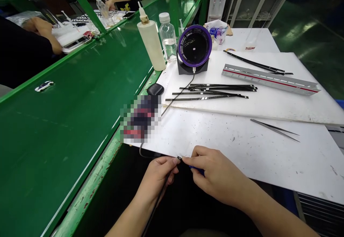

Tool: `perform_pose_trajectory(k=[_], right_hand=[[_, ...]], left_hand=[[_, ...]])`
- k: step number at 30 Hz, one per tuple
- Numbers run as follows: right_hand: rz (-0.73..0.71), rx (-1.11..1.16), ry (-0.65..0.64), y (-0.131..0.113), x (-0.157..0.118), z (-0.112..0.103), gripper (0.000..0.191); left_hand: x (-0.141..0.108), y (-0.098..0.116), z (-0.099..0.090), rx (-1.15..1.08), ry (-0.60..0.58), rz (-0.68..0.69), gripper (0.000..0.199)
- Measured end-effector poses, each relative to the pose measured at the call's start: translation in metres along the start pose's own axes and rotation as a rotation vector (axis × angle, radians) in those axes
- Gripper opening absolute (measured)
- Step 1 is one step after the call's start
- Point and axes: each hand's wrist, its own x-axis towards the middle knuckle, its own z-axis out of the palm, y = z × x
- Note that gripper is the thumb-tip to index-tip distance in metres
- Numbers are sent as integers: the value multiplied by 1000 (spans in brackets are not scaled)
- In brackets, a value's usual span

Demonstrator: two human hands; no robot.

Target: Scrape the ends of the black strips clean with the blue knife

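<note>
My left hand [160, 174] is closed on a thin black strip [153, 211], pinching it near one end. The strip's short tip sticks out between thumb and fingers, and its length hangs down past my wrist. My right hand [212, 170] is closed, its fingertips touching or nearly touching that tip. A blue object [198, 169] shows under its curled fingers; most of it is hidden, so its kind is unclear. Both hands are at the front edge of the white table [215, 133]. Several similar black strips [212, 93] lie on a white foam board [268, 110] beyond.
Tweezers [274, 129] lie at right. On the board are a grey channel-shaped holder [270, 80] and more strips [254, 61]. Behind stand a purple-rimmed fan [195, 46] with a cable, a clear bottle [168, 42] and a squeeze bottle [152, 43]. Co-workers' arms [44, 31] show across the green conveyor [80, 97].
</note>
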Motion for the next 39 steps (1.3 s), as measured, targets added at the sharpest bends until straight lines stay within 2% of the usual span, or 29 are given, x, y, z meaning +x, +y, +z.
perform_pose_trajectory(k=[5,30,39], right_hand=[[-24,-15,-15,1,0,0,42],[-43,-95,-10,1,2,-1,33],[-31,-109,-22,-2,2,-1,35]], left_hand=[[-1,2,1,30,27,7,27],[6,-1,-4,15,-2,10,25],[6,1,-2,26,2,11,26]])
